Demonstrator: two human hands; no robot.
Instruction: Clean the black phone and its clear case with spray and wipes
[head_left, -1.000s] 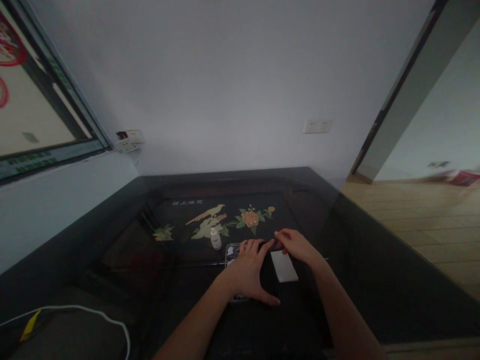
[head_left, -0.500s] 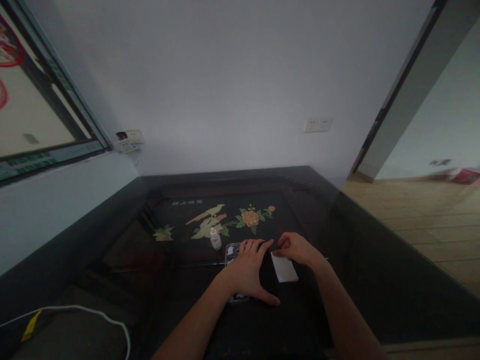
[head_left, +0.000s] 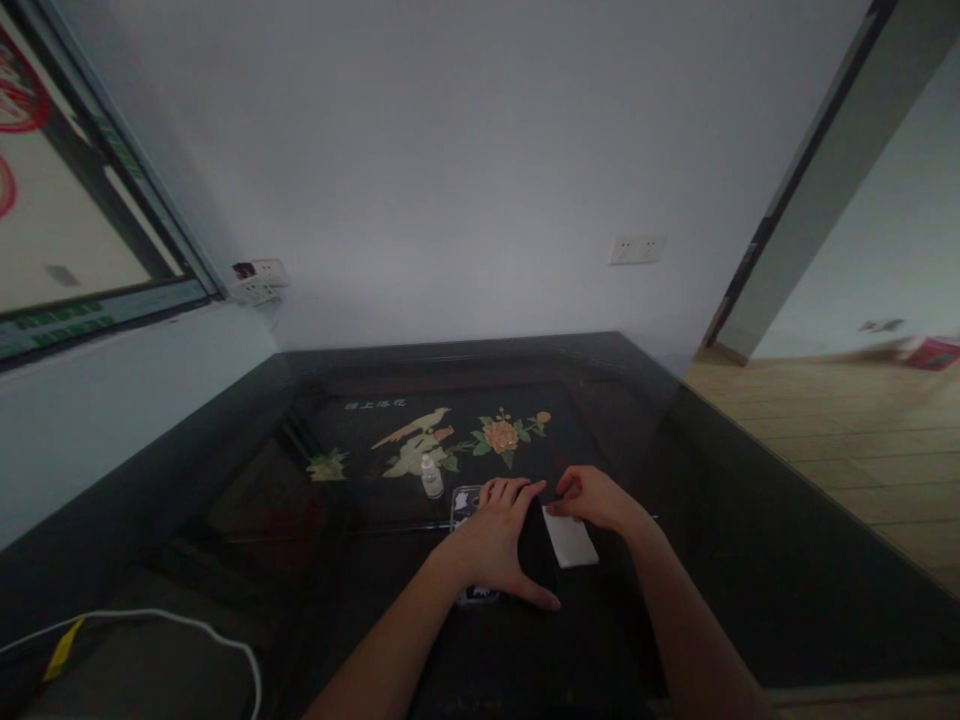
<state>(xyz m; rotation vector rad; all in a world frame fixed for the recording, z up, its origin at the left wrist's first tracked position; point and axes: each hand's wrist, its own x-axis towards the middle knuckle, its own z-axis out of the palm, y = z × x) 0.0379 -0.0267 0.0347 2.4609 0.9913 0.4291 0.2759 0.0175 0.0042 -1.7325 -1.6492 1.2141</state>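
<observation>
My left hand (head_left: 495, 545) lies flat with fingers spread on a dark phone (head_left: 540, 560) that rests on the black table (head_left: 712, 560). A clear phone case (head_left: 463, 502) shows under and beside that hand. My right hand (head_left: 596, 498) is curled, its fingertips pinched at the phone's far right corner; what they hold is too small to make out. A white rectangular sheet (head_left: 571, 540) lies just right of the phone, below my right hand.
A small white dropper bottle (head_left: 430, 477) stands left of my left hand, in front of the bird and flower inlay (head_left: 450, 440). A white cable (head_left: 187, 630) runs over the near left corner. The wall is close behind; open wooden floor (head_left: 840, 440) lies to the right.
My right hand has curled more tightly and pulled slightly toward me at the phone's corner. My left hand has stayed put.
</observation>
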